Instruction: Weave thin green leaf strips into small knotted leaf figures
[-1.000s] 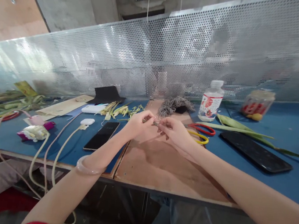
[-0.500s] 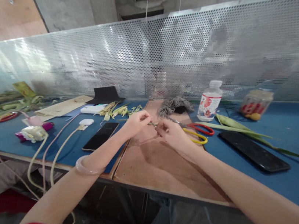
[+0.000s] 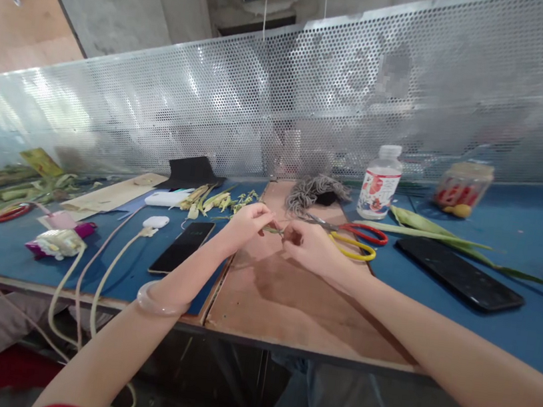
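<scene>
- Strip of green leaf point(image 3: 275, 230) is sitting between the two hands. The left hand point(image 3: 248, 224) is pinching its left end and the right hand point(image 3: 313, 246) its right end, both closing narrowly on it with thumb and fingertips while the other fingers are curling in.
- The strip is hanging just above the brown board point(image 3: 282, 306), toward the board's far edge.
- The left forearm, wearing a pale bangle point(image 3: 160, 299), is crossing the near edge of the blue table point(image 3: 526, 333) beside a dark phone point(image 3: 182, 246). The right forearm is running out of the picture at the lower right.
- Only a short middle stretch of the strip is showing in the gap between the hands. Both ends are disappearing under the fingertips, and the piece is too small and blurred to tell whether it is folded or knotted.
- Its long axis is running left to right, nearly level and roughly along the table's near edge.
- Scissors point(image 3: 355, 239) with red and yellow handles are lying just beyond the right hand, at the board's right edge, their blades partly hidden behind it.
</scene>
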`<state>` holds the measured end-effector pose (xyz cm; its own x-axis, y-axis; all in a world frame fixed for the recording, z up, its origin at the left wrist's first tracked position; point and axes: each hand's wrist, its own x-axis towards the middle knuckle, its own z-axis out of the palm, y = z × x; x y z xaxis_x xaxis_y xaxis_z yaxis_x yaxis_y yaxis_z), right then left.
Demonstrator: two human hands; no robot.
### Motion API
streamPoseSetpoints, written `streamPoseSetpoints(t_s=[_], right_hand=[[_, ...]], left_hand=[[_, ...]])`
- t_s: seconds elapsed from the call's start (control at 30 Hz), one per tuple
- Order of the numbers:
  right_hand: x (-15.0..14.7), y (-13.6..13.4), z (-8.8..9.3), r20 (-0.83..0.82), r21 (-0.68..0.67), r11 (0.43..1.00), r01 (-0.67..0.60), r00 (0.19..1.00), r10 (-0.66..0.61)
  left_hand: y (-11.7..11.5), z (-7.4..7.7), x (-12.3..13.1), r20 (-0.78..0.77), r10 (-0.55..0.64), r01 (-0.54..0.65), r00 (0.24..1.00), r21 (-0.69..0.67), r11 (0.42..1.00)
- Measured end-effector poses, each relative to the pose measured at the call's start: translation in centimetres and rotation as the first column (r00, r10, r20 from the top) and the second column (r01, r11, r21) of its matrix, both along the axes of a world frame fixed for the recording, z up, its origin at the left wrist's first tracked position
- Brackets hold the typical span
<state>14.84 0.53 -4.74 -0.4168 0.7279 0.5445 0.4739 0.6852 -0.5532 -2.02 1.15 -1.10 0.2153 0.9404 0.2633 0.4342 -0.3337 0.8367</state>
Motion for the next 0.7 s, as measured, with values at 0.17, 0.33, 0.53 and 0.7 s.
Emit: streamPoseSetpoints(t_s=[0.17,0.33,0.53,0.7], right_hand=[[0.04,-0.26,0.29,0.033,0.001,1.000,0.000,0.999,0.000],[0.13,-0.33,0.35,0.067,-0.002,1.000,0.021,0.998,-0.021],[0.11,-0.37,-0.14,0.166,-0.001,0.991,0.132,0.978,-0.130],[-0.02,-0.89,0.35,0.280,0.092,0.979,0.184,0.938,-0.203]], left_hand=[[0.26,-0.36,-0.06,0.079,0.007,-0.004,0.997,-0.041,0.999],[0.48,-0.65,-0.13,0.111,0.033,-0.025,0.993,-0.073,0.997],[0.69,-0.92,-0.26,0.129,-0.016,0.031,0.991,-0.113,0.993],[0.82,-0.91,-0.50,0.118,-0.022,0.036,0.993,-0.123,0.992]])
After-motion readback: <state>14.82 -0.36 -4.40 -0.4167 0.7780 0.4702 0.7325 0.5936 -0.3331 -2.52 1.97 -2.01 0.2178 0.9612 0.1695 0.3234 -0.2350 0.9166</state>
